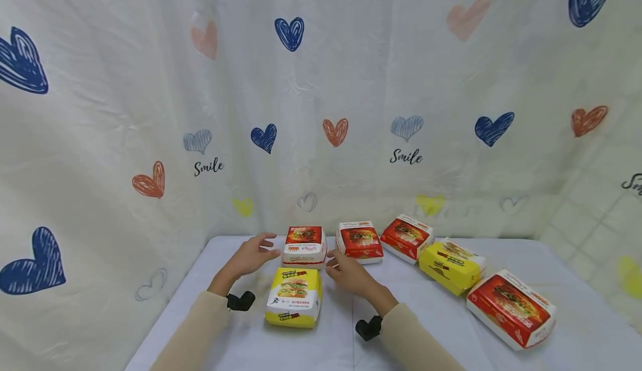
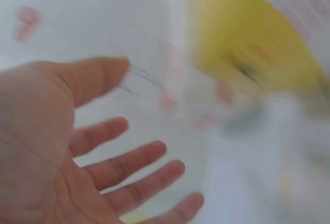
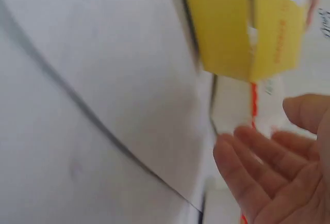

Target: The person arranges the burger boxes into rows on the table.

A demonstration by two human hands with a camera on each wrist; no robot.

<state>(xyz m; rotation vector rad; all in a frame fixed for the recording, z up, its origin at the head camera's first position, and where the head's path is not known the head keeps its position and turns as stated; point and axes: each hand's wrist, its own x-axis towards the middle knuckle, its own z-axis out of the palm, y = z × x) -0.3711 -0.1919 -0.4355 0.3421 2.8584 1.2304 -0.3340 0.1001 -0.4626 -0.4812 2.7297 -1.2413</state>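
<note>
Both hands are open and hold nothing. The left hand (image 1: 249, 257) is on the left side of a red and white burger box (image 1: 304, 243), with a small gap between them. Its thumb is stretched away from the fingers, and the fingers are spread apart and bent just a little. The palm faces in toward the boxes.

The right hand (image 1: 351, 275) is on the other side of that same box, with its fingertips very near the box's right side. I cannot tell if they touch it. Its fingers are close together and softly bent, and the thumb is held away from them.

Both arms reach forward over the desk (image 1: 436, 310) and lean in toward each other. They wear light tan sleeves, and there is a black band (image 1: 241, 301) on the left wrist and another black band (image 1: 368, 328) on the right wrist.

The red and white burger box sits near the back of the desk, between the hands. A yellow and white burger box (image 1: 293, 298) lies flat just in front of it, between the two arms.

A second red box (image 1: 358, 240) is behind the right hand. Farther right, a third red box (image 1: 407, 237), a tilted yellow box (image 1: 451, 265) and a big-looking red box (image 1: 511, 310) make a slanting line coming forward. A white sheet (image 1: 361, 81) with hearts hangs behind.
</note>
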